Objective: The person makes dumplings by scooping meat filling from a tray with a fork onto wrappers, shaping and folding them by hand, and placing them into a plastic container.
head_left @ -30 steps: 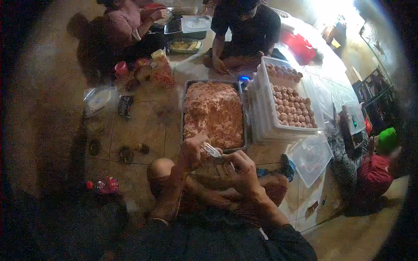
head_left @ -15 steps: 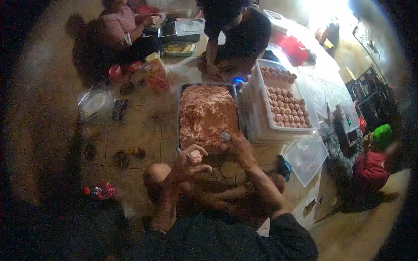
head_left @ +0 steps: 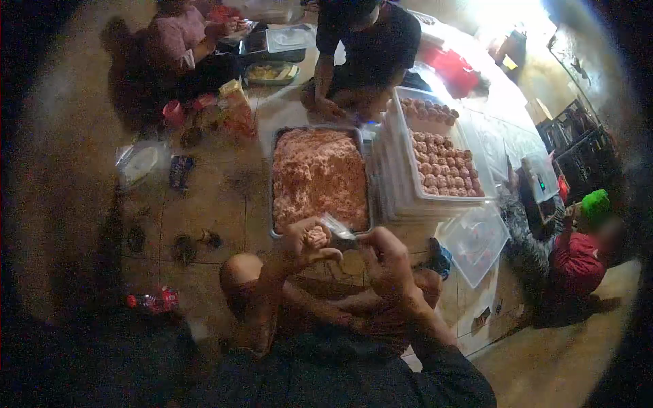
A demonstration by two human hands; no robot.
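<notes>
My left hand (head_left: 299,246) is cupped around a rough lump of pinkish minced mixture (head_left: 316,236), just in front of the tray's near edge. In my right hand (head_left: 389,262) is a shiny metal utensil that looks like a fork (head_left: 337,226), its blurred head pointing left beside the lump. Beyond both hands, a deep rectangular tray (head_left: 273,224) is filled with the same pinkish mixture (head_left: 320,170). Right of it stands a stack of clear plastic boxes (head_left: 389,177); the top one holds rows of round balls (head_left: 445,163).
A translucent lid (head_left: 474,241) lies right of my knee. Across the tray sits a person in dark clothing (head_left: 371,47); another in pink (head_left: 180,34) is at upper left. A child in red (head_left: 578,265) is at far right. A red-capped bottle (head_left: 155,299) lies at lower left.
My right hand has drawn back from the mixture toward my left hand, bringing the fork beside the lump. The lump stays in my left hand. The view has shifted slightly.
</notes>
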